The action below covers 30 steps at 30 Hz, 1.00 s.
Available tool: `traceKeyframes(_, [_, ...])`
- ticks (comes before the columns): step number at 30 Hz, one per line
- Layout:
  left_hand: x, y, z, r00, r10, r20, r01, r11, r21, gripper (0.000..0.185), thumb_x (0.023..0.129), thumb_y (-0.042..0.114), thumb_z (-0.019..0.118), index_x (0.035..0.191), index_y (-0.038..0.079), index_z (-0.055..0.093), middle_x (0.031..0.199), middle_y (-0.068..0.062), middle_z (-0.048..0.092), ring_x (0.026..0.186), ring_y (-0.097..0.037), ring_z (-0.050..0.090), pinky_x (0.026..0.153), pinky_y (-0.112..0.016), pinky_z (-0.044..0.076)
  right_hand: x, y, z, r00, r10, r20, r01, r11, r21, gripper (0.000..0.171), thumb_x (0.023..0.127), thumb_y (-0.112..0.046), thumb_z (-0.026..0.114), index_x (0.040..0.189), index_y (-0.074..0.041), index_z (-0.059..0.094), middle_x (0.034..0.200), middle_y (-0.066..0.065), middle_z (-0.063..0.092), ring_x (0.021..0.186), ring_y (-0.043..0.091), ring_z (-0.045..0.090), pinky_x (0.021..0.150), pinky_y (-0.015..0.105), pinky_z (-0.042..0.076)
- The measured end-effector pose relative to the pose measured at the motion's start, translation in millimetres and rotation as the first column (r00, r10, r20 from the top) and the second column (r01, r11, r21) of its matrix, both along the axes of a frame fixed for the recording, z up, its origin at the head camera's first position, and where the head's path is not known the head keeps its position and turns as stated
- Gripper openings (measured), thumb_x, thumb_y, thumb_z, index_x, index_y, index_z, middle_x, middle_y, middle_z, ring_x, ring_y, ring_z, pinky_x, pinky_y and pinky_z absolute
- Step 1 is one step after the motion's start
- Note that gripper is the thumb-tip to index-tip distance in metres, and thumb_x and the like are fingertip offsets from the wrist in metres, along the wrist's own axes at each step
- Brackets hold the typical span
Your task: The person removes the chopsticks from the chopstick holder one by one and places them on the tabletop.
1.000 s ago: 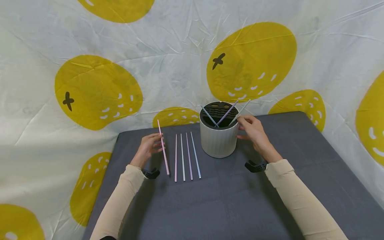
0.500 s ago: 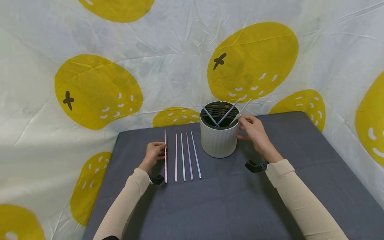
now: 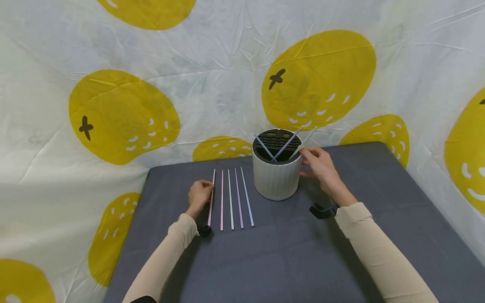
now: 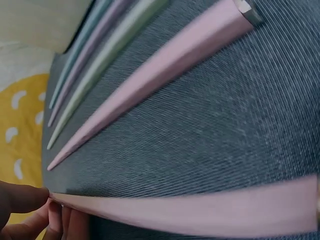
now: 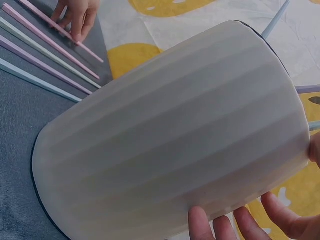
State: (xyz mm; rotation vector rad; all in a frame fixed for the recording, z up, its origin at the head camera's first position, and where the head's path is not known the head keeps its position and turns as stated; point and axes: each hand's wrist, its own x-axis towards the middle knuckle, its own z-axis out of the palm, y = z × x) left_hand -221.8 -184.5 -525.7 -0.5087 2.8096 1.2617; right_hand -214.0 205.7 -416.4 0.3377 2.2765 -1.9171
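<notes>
On the grey worktop [image 3: 288, 248] the left hand [image 3: 199, 194] pinches a pink stick [image 3: 211, 198] at the left end of the row, beside four sticks [image 3: 235, 198] already lying parallel. Right hand [image 3: 320, 162], fingers relaxed, steadies the ribbed holder [image 3: 276, 179] at its rim. Three sticks [image 3: 286, 144] stand inside, so by my count five are out and three remain.

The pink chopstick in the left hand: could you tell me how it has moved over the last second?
The left hand has brought the pink chopstick down from a raised tilt to the table, beside the four others, pinching it still. The right hand stays on the holder.
</notes>
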Motion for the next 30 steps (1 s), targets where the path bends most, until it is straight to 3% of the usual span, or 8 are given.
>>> traceKeyframes(2, [-0.7, 1.0, -1.9, 1.000, -0.010, -0.016, 0.009, 0.996, -0.091, 0.019, 0.099, 0.025, 0.068, 0.105, 0.011, 0.079, 0.096, -0.009, 0.079, 0.058, -0.012, 0.066, 0.057, -0.028, 0.055, 0.0, -0.1, -0.2, 1.000, 0.002, -0.001, -0.002, 1.000, 0.001, 0.063, 0.105, -0.052, 0.053, 0.147, -0.004, 0.049, 0.145, 0.013, 0.047, 0.127, 0.031, 0.053, 0.087, 0.040, 0.065])
traceKeyframes(6, [-1.9, 2.4, -5.3, 0.999, -0.024, -0.044, 0.015, 0.982, -0.187, 0.018, 0.098, 0.026, 0.069, 0.103, 0.012, 0.079, 0.094, -0.007, 0.080, 0.063, -0.020, 0.070, 0.063, -0.036, 0.052, 0.4, -0.1, -0.4, 1.000, 0.003, 0.000, -0.003, 1.000, -0.002, 0.064, 0.105, -0.052, 0.054, 0.146, -0.004, 0.049, 0.142, 0.012, 0.048, 0.126, 0.029, 0.054, 0.087, 0.040, 0.065])
traceKeyframes(17, [-5.3, 2.5, -9.5, 0.999, -0.024, -0.029, 0.017, 0.979, -0.203, 0.014, 0.097, 0.024, 0.070, 0.103, 0.014, 0.077, 0.096, -0.007, 0.079, 0.071, -0.024, 0.071, 0.067, -0.039, 0.053, 0.6, -1.0, 0.3, 1.000, 0.008, -0.001, -0.008, 1.000, 0.004, 0.064, 0.105, -0.052, 0.054, 0.147, -0.005, 0.049, 0.144, 0.013, 0.047, 0.125, 0.028, 0.055, 0.090, 0.043, 0.064])
traceKeyframes(19, [-4.8, 2.9, -10.4, 0.998, -0.043, -0.050, 0.029, 0.969, -0.243, 0.013, 0.098, 0.024, 0.069, 0.102, 0.013, 0.076, 0.097, -0.009, 0.078, 0.077, -0.028, 0.072, 0.069, -0.044, 0.054, 0.6, -1.1, 0.4, 1.000, 0.011, -0.003, -0.011, 1.000, 0.005, 0.064, 0.105, -0.053, 0.054, 0.147, -0.005, 0.049, 0.144, 0.013, 0.048, 0.124, 0.027, 0.055, 0.090, 0.043, 0.064])
traceKeyframes(22, [-3.3, 6.3, -10.9, 0.986, -0.126, -0.108, 0.074, 0.917, -0.392, 0.015, 0.099, 0.021, 0.067, 0.100, 0.008, 0.073, 0.097, -0.015, 0.076, 0.085, -0.038, 0.073, 0.072, -0.053, 0.058, 0.8, -1.2, 0.5, 1.000, 0.009, -0.002, -0.009, 1.000, 0.004, 0.064, 0.105, -0.052, 0.054, 0.147, -0.004, 0.049, 0.142, 0.011, 0.049, 0.123, 0.027, 0.055, 0.090, 0.043, 0.064])
traceKeyframes(26, [-0.8, 16.8, -5.6, 0.951, -0.262, -0.163, 0.119, 0.799, -0.590, 0.021, 0.102, 0.020, 0.062, 0.107, 0.001, 0.070, 0.100, -0.020, 0.072, 0.086, -0.045, 0.072, 0.071, -0.061, 0.059, 1.3, -1.3, 1.5, 1.000, -0.002, 0.000, 0.002, 1.000, 0.000, 0.063, 0.105, -0.051, 0.054, 0.147, -0.004, 0.049, 0.141, 0.011, 0.049, 0.126, 0.031, 0.054, 0.089, 0.043, 0.064])
traceKeyframes(28, [0.5, 24.2, 0.8, 0.934, -0.302, -0.190, 0.126, 0.778, -0.616, 0.023, 0.102, 0.022, 0.062, 0.111, 0.002, 0.070, 0.102, -0.019, 0.072, 0.086, -0.042, 0.071, 0.069, -0.059, 0.060, 1.3, -0.9, 1.8, 1.000, -0.001, 0.001, 0.001, 1.000, -0.003, 0.063, 0.106, -0.051, 0.053, 0.148, -0.004, 0.048, 0.142, 0.012, 0.048, 0.129, 0.032, 0.054, 0.089, 0.043, 0.064])
traceKeyframes(30, [1.8, 32.9, 9.8, 0.920, -0.322, -0.224, 0.126, 0.783, -0.610, 0.023, 0.103, 0.025, 0.062, 0.113, 0.005, 0.071, 0.103, -0.016, 0.072, 0.086, -0.039, 0.071, 0.068, -0.057, 0.060, 1.4, -0.3, 2.2, 1.000, 0.001, -0.001, -0.001, 1.000, -0.003, 0.063, 0.106, -0.051, 0.053, 0.148, -0.005, 0.048, 0.145, 0.013, 0.047, 0.130, 0.033, 0.053, 0.089, 0.043, 0.064])
